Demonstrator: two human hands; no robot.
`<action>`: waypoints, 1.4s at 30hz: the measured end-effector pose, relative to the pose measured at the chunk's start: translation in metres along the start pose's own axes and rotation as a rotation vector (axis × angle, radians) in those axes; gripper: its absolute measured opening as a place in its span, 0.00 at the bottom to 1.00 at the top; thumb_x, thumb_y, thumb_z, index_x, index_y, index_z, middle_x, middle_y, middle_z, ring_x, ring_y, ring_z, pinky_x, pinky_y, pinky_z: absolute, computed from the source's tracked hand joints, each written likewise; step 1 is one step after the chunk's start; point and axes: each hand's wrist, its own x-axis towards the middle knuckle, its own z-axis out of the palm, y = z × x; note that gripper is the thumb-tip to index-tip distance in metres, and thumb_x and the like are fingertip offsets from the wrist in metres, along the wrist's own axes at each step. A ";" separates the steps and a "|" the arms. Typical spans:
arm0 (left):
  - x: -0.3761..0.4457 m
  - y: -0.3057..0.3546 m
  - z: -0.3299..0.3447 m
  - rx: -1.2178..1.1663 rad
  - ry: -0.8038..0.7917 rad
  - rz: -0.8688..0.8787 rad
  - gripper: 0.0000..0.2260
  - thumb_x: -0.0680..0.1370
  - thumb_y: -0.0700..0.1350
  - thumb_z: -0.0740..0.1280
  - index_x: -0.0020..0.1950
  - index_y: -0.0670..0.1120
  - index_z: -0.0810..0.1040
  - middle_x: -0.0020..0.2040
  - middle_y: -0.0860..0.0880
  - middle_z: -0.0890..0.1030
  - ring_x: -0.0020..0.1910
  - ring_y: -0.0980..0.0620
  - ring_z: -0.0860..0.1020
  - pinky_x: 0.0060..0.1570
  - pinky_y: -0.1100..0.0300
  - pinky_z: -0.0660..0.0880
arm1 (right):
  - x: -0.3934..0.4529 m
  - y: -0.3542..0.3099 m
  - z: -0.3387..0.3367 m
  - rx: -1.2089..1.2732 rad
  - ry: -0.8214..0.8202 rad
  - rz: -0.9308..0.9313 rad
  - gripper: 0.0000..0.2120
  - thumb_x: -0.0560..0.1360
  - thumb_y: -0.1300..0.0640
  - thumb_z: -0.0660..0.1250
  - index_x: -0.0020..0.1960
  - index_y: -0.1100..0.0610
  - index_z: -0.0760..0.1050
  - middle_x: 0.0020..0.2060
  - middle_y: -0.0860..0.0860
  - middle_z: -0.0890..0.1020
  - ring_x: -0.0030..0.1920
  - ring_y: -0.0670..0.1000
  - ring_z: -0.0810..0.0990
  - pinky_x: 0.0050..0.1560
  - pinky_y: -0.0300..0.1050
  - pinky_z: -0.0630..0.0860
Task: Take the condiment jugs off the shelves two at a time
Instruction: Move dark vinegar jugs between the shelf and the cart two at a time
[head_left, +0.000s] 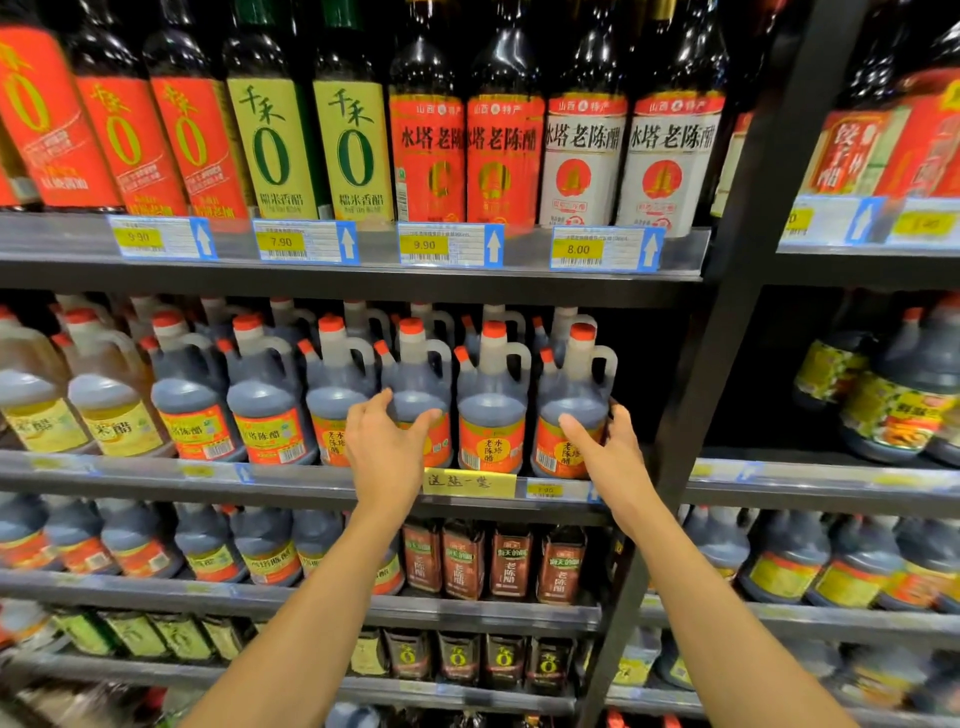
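Reaching to the middle shelf (311, 480), your left hand (384, 457) wraps a dark jug (418, 384) left of the yellow handwritten tag (470, 482), thumb and fingers curled round its body. Right of that tag, your right hand (610, 457) clasps the end jug (574, 400), thumb across its label.

Supermarket aisle, close up against dark metal shelving.

We face black shelving (363, 283) split by a black upright post (727, 291) into 2 bays, each stacked in several tiers. Clear plastic strips along the shelf edges carry price tags (449, 244) with yellow price patches and blue arrow panels, reading 9.90, 7.90, 9.90 and 8.00. Bright overhead light glints off the glossy top row.
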 end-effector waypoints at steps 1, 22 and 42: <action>0.000 0.000 0.002 -0.004 0.002 -0.001 0.34 0.74 0.56 0.75 0.74 0.40 0.72 0.66 0.41 0.77 0.68 0.41 0.72 0.67 0.45 0.69 | 0.000 -0.001 0.000 -0.003 -0.002 0.002 0.59 0.56 0.18 0.70 0.78 0.42 0.56 0.75 0.46 0.70 0.74 0.54 0.71 0.70 0.63 0.73; -0.005 0.005 0.005 -0.013 0.023 -0.025 0.34 0.74 0.57 0.75 0.74 0.41 0.72 0.64 0.42 0.77 0.66 0.42 0.73 0.66 0.45 0.70 | -0.003 -0.002 0.000 -0.015 0.000 -0.030 0.38 0.74 0.36 0.71 0.77 0.46 0.60 0.70 0.47 0.75 0.68 0.53 0.76 0.68 0.60 0.75; -0.007 0.005 -0.011 -0.010 -0.120 -0.032 0.36 0.75 0.57 0.75 0.75 0.41 0.68 0.70 0.42 0.75 0.71 0.40 0.71 0.69 0.43 0.70 | -0.020 -0.014 0.002 0.031 -0.017 -0.012 0.35 0.78 0.44 0.69 0.79 0.49 0.58 0.67 0.43 0.71 0.68 0.50 0.72 0.71 0.56 0.72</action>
